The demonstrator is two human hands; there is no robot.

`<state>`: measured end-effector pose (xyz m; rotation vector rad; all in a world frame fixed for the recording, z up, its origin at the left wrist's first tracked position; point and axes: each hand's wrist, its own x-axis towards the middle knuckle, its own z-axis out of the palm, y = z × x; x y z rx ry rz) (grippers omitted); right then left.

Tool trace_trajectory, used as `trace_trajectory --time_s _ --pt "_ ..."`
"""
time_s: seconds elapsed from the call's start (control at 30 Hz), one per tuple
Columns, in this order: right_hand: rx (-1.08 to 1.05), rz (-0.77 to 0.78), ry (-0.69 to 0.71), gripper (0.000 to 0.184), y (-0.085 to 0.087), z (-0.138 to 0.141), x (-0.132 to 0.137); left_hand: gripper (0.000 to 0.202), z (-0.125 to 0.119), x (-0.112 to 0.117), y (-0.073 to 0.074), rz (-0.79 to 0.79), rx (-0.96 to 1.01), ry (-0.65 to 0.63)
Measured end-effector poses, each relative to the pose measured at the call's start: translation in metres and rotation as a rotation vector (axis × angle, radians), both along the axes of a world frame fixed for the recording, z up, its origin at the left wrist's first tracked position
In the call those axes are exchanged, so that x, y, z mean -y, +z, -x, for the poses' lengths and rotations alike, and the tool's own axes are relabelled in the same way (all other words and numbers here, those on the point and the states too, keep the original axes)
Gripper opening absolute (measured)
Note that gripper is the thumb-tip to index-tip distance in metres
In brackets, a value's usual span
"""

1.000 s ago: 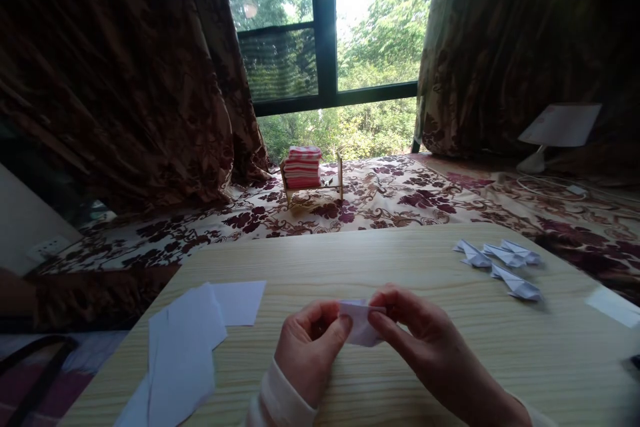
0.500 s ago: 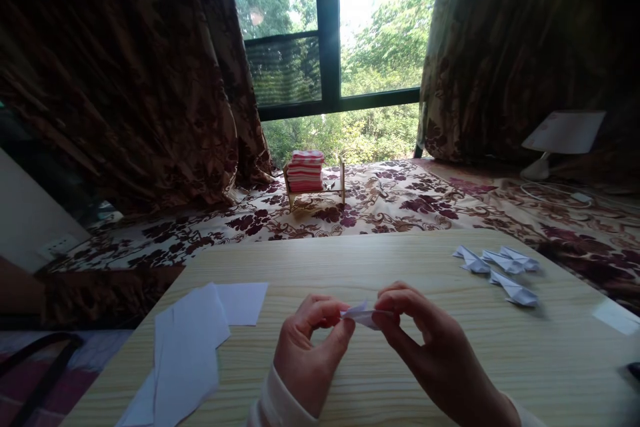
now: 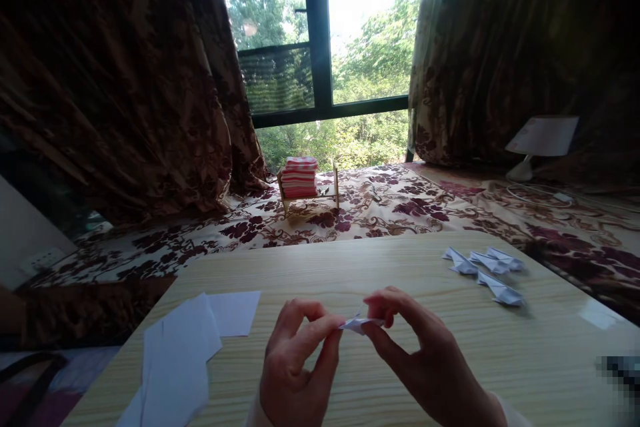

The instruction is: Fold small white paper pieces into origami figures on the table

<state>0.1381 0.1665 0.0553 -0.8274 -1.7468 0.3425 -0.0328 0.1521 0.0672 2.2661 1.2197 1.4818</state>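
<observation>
My left hand [image 3: 295,363] and my right hand [image 3: 420,353] meet just above the light wooden table [image 3: 310,267], both pinching a small folded piece of white paper [image 3: 359,325] between thumb and fingers. The paper is flattened and mostly hidden by my fingertips. Loose white sheets [image 3: 185,353] lie on the table to the left of my left hand.
Several finished folded paper shapes [image 3: 483,267] lie at the table's right back corner. Behind the table a floral cloth [image 3: 390,200] carries a small wooden rack with red striped fabric [image 3: 300,177]. A white lamp [image 3: 537,140] stands at the right. Dark curtains flank the window.
The paper has gone from a broad upright flap to a thin flattened fold between my fingertips. Both hands have shifted slightly lower and left in the view.
</observation>
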Motion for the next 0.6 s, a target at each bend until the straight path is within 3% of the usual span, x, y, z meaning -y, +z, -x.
trace_trajectory --time_s 0.27,0.6 --pt "0.055 -0.054 0.034 0.022 0.0000 0.0024 -0.0004 0.030 0.0079 0.0019 0.0005 -0.152 -0.179 -0.003" --pt "0.090 -0.062 0.053 0.028 0.0005 -0.0001 0.0020 0.034 0.0113 0.0029 0.0024 -0.207 -0.245 0.004"
